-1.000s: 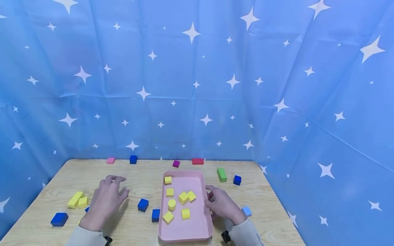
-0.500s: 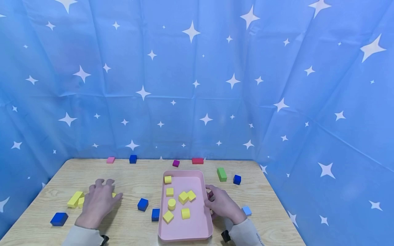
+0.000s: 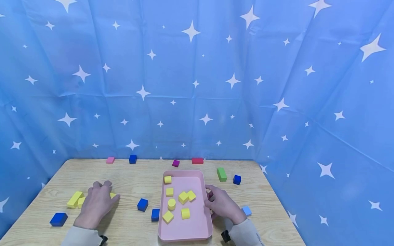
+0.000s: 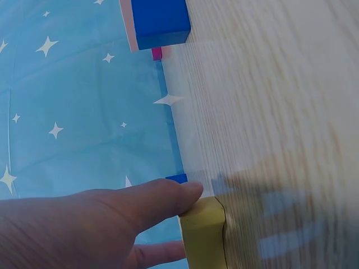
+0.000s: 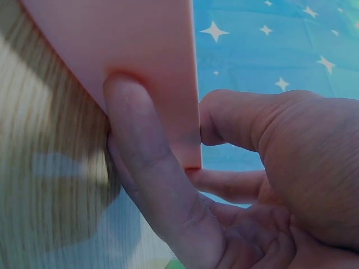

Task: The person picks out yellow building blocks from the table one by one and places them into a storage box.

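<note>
The person's left hand (image 3: pixel 97 203) pinches a yellow block (image 4: pixel 204 238) on the wooden table (image 3: pixel 132 232), just beside two other yellow blocks (image 3: pixel 75 200), while the right hand (image 3: pixel 224 205) grips the right side of the pink tray (image 3: pixel 198 227), which holds several yellow pieces (image 3: pixel 183 197).

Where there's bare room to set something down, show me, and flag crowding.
Free: table between the left hand and pink tray, beyond two blue blocks; also the tray's near right corner. Crowded: around the left hand, among yellow blocks, and the tray's left half, which holds several more.
</note>
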`<state>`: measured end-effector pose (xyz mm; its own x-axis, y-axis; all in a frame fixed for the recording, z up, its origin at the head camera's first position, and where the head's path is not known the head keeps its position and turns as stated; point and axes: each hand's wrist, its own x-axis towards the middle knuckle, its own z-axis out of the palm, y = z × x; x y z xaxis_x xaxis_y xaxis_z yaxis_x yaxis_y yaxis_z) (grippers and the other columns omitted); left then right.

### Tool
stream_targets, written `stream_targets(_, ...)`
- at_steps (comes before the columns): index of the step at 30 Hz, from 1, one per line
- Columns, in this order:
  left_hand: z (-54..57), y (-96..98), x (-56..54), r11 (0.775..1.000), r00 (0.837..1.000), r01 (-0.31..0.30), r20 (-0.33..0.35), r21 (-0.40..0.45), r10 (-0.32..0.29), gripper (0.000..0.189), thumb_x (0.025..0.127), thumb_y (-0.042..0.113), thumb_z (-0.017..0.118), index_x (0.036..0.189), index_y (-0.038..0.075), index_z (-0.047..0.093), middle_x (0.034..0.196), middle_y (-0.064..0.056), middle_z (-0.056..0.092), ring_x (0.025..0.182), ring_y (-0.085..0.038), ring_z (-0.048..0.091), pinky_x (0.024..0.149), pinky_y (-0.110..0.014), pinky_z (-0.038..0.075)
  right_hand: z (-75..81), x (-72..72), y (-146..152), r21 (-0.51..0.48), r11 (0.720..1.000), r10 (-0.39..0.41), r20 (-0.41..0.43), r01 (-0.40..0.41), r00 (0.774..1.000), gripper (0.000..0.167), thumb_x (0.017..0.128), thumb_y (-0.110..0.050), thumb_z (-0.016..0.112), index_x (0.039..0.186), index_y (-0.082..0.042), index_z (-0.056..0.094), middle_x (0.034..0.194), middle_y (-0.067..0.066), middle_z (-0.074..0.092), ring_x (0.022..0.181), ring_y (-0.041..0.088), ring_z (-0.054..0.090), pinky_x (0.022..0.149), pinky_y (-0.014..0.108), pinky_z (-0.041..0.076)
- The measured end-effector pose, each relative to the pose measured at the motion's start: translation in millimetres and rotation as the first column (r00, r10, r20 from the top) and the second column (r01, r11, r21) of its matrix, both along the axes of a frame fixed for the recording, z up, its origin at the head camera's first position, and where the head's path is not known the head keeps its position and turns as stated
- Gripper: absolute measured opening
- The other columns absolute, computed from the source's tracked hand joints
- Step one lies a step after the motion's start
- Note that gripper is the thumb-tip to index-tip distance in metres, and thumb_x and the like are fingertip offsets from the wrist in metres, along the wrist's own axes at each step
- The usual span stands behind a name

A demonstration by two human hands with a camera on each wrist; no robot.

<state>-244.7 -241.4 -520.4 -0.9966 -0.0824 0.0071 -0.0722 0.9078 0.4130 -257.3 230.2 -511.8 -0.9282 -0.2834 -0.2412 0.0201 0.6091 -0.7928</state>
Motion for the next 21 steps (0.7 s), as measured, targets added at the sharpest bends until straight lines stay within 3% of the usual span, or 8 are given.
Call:
stream_targets(6,0.7,-1.3,1.8,1.000,1.000,0.026,0.012,0.011,-0.026,0.061,0.102,0.021,0.086,0.138,-0.022,0.064,0.119,-0.043,0.064,0.098,-0.051,0.067,0.081,-0.064,0.063,-0.1,0.2,0.1,-0.006,1.000,-0.003,0.011,0.004,1.000,0.071,0.110,-0.006,0.073,0.176,-0.003,0.045,0.123,0.016,0.073,0.089,0.022,0.078,0.062,0.042,0.073)
stream_targets(12,4.2,1.0,1.9,1.000,1.000,0.005,0.019,0.024,-0.005,0.070,0.099,0.022,0.087,0.144,-0.024,0.059,0.123,-0.043,0.065,0.102,-0.052,0.067,0.085,-0.065,0.063,-0.6,0.6,0.7,-0.015,1.000,0.000,0.014,0.000,1.000,0.071,0.110,-0.006,0.073,0.176,-0.003,0.046,0.122,0.015,0.073,0.089,0.021,0.078,0.063,0.042,0.073)
stream_targets(16,4.0,5.1,0.4,1.000,1.000,-0.002,-0.013,0.016,0.002,0.075,0.097,0.023,0.090,0.145,-0.024,0.058,0.124,-0.044,0.067,0.103,-0.052,0.068,0.085,-0.065,0.064,-1.1,0.1,0.7,-0.016,1.000,-0.005,0.018,0.005,1.000,0.072,0.110,-0.007,0.073,0.176,-0.004,0.046,0.122,0.015,0.072,0.089,0.022,0.078,0.063,0.042,0.073)
stream_targets(17,-4.2,2.2,-3.6,1.000,0.999,0.001,-0.040,0.013,-0.001,0.076,0.096,0.024,0.092,0.145,-0.023,0.059,0.123,-0.042,0.068,0.102,-0.051,0.068,0.083,-0.063,0.065,-1.2,0.0,0.8,-0.017,1.000,-0.005,0.016,0.005,1.000,0.072,0.110,-0.006,0.073,0.176,-0.004,0.046,0.121,0.015,0.072,0.088,0.022,0.078,0.063,0.042,0.073)
stream_targets(21,-0.6,6.5,-2.8,1.000,0.997,0.014,-0.077,0.012,-0.013,0.075,0.094,0.023,0.094,0.144,-0.023,0.061,0.122,-0.044,0.067,0.100,-0.050,0.069,0.078,-0.060,0.066,-0.3,0.0,1.0,-0.016,1.000,-0.002,0.006,0.002,1.000,0.072,0.109,-0.006,0.074,0.176,-0.004,0.046,0.121,0.015,0.072,0.088,0.022,0.078,0.063,0.042,0.073)
